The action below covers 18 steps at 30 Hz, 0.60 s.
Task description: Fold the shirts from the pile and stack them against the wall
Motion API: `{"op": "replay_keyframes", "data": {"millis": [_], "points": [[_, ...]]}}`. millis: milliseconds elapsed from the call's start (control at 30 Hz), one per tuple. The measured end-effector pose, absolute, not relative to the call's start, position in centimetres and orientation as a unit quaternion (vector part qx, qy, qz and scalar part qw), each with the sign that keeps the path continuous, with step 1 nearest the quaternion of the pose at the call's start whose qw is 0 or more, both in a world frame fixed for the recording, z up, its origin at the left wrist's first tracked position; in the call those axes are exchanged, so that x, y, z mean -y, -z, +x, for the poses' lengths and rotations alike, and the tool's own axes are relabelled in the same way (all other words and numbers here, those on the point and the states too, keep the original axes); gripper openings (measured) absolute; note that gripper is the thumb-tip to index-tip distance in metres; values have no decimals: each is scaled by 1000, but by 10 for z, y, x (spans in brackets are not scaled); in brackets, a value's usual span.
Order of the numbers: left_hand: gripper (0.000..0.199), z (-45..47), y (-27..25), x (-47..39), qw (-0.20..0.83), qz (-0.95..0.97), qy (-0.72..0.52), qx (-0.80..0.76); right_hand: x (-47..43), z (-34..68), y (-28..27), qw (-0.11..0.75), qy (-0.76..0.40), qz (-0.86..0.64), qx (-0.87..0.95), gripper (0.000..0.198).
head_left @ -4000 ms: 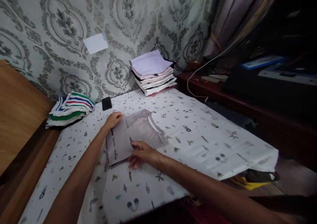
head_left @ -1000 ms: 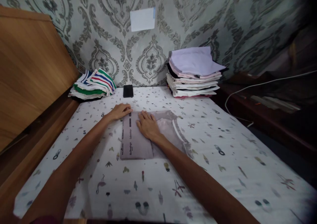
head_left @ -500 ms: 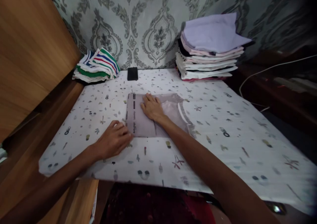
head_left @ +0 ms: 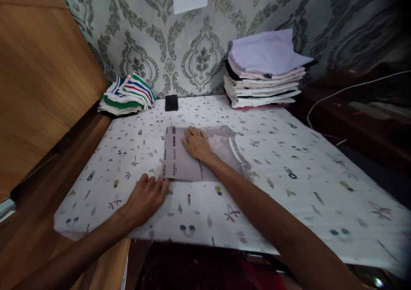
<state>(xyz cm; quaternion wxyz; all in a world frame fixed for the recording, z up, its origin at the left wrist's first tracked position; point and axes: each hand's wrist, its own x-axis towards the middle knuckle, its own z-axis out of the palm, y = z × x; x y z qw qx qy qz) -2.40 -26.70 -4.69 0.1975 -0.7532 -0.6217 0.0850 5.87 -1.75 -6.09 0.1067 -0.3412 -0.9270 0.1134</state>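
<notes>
A grey garment (head_left: 184, 164), partly folded, lies flat on the patterned cloth. Dark printed lettering runs down its left side, and a white band with a ruffled edge shows at its right end. My right hand (head_left: 196, 143) rests palm down on the upper middle of it, fingers stretched out. At the near left corner, my left hand (head_left: 148, 196) has its fingers curled, with the thumb and forefinger pinching the garment's edge. The exact grip of those fingertips is partly hidden.
A tall stack of folded clothes (head_left: 263, 84) stands at the back right, a lower pile with striped fabric (head_left: 128, 97) at the back left. Between them lies a small black flat object (head_left: 171, 103). A wooden panel (head_left: 45, 76) rises at left; a white cable (head_left: 317, 99) hangs at right.
My left hand has closed at the garment's near left corner. The right hand stays pressed on the fabric. The view has tilted up slightly, showing more of the wall paper sheet.
</notes>
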Motion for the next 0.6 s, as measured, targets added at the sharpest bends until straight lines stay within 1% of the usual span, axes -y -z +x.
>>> {"op": "replay_keyframes", "data": {"millis": [67, 133, 267, 367, 433, 533, 600], "points": [[50, -22, 49, 271, 171, -749, -62, 637, 17, 59, 61, 109, -114, -339, 927, 53], [47, -24, 45, 272, 138, -755, -21, 640, 16, 59, 62, 111, -114, -337, 928, 52], [22, -46, 24, 246, 43, -744, 84, 662, 16, 60, 61, 111, -113, -334, 929, 52], [20, -82, 12, 188, -30, -672, 178, 718, 16, 61, 59, 113, -111, -335, 929, 51], [19, -107, 12, 140, -44, -638, 221, 736, 16, 61, 59, 113, -110, -335, 929, 51], [12, -135, 20, 77, -80, -616, 237, 747, 16, 63, 57, 112, -109, -333, 930, 52], [9, -146, 28, 51, -100, -626, 237, 736, 16, 64, 57, 112, -109, -332, 930, 52]]}}
